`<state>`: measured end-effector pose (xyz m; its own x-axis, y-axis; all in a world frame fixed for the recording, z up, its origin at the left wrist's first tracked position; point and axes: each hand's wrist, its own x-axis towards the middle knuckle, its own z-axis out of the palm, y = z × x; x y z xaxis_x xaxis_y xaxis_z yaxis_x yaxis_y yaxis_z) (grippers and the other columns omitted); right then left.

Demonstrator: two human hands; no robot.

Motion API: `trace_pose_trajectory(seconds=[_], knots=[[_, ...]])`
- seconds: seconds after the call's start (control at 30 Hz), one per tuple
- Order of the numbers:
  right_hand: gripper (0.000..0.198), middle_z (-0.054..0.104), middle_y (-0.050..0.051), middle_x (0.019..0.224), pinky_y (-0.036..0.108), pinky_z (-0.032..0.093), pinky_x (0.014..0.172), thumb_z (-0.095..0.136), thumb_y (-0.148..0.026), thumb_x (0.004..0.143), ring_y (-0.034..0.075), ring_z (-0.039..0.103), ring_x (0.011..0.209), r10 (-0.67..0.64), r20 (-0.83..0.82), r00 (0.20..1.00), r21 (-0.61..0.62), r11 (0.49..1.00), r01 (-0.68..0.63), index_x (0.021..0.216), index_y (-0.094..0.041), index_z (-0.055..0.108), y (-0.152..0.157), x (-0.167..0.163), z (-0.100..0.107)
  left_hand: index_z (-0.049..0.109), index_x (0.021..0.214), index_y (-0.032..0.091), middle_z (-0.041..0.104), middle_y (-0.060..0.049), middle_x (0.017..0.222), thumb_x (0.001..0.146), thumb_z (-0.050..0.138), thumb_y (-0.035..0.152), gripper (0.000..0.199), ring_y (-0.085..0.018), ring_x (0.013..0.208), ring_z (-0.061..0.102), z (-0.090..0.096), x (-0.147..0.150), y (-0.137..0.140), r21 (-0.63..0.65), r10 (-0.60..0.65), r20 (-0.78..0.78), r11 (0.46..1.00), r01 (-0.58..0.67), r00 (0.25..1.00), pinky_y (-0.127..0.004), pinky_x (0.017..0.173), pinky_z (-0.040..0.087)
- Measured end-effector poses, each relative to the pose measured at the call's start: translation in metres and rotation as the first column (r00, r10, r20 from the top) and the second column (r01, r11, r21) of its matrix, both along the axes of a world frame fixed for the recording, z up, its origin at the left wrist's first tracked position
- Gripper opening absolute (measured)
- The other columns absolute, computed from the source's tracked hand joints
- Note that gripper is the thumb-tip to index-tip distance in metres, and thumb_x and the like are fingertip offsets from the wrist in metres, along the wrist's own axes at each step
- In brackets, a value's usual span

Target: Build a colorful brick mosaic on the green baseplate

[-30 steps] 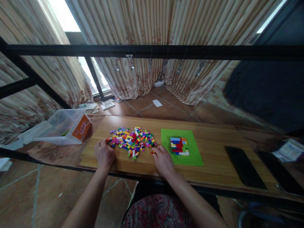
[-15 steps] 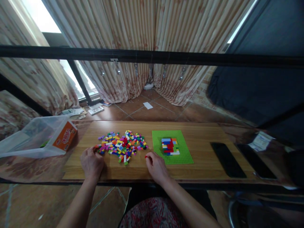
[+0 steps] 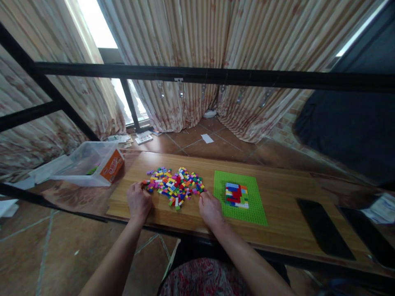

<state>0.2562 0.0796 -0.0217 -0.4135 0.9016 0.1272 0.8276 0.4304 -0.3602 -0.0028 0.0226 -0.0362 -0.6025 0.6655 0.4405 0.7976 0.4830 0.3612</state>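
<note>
A loose pile of small coloured building bricks [image 3: 175,186] lies on the wooden board. At its left edge rests my left hand [image 3: 139,202], fingers curled in among the nearest bricks beside an orange-red one; what they grip is hidden. My right hand [image 3: 211,209] is closed in a pinch at the pile's right edge, a bit of a red brick showing at its fingertips. Just right of that hand lies a green baseplate [image 3: 257,205]. On it stands a roughly square brick build [image 3: 237,195] in red, blue, white, orange and other colours.
Left of the board stands a clear plastic box [image 3: 82,179] with an orange label. Toward the right end lies a black phone-like slab [image 3: 324,228], with another dark slab [image 3: 367,234] beyond it. A black metal bar [image 3: 197,75] crosses in front of the curtains.
The view has turned left and tilted, so everything sits farther right. My right hand has moved forward, closer to the pile. The left stays at the pile's left edge.
</note>
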Motion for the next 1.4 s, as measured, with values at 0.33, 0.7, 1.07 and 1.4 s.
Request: trace_pose_trajectory(seconds=[0.33,0.7,1.07,1.4], knots=[[0.02,0.065,0.006,0.089,0.026,0.043,0.073,0.045,-0.017,0.091,0.018,0.06,0.082,0.026,-0.157,0.987,0.041,0.999,-0.02,0.091,-0.019,0.065,-0.003,0.006,-0.004,0.063,0.104,0.012,0.062,-0.013,0.1,0.082,0.043,0.015,0.03,-0.027,0.099,0.055,0.001,0.003,-0.001,0.016,0.014,0.05,1.0,-0.015,0.999,-0.04,0.092,0.043],[0.024,0.062,0.004,0.098,0.029,0.044,0.079,0.055,-0.025,0.088,0.018,0.058,0.09,0.154,-0.273,0.95,0.001,0.987,-0.16,0.11,-0.023,0.065,0.012,0.003,0.008,0.063,0.104,0.011,0.062,-0.013,0.1,0.082,0.043,0.014,0.03,-0.027,0.097,0.056,0.001,0.004,-0.001,-0.007,0.02,0.036,1.0,-0.02,0.999,-0.038,0.091,0.043],[0.015,0.067,0.004,0.087,0.03,0.047,0.078,0.052,-0.021,0.086,0.016,0.061,0.081,0.068,-0.551,0.832,-0.124,0.979,-0.162,0.088,-0.019,0.067,0.003,-0.01,0.018,0.063,0.105,0.012,0.062,-0.014,0.099,0.08,0.042,0.015,0.032,-0.028,0.097,0.056,0.002,0.001,-0.001,0.003,0.011,0.038,1.0,-0.011,0.999,-0.04,0.092,0.044],[0.035,0.067,0.002,0.071,0.028,0.052,0.054,0.063,-0.042,0.073,0.014,0.06,0.058,-0.476,-0.771,0.423,-0.523,0.852,0.005,0.096,-0.017,0.068,-0.015,0.079,0.016,0.064,0.105,0.011,0.062,-0.016,0.102,0.079,0.042,0.019,0.034,-0.03,0.102,0.056,0.0,-0.002,0.001,-0.009,0.011,0.016,1.0,-0.011,1.0,-0.043,0.093,0.045]])
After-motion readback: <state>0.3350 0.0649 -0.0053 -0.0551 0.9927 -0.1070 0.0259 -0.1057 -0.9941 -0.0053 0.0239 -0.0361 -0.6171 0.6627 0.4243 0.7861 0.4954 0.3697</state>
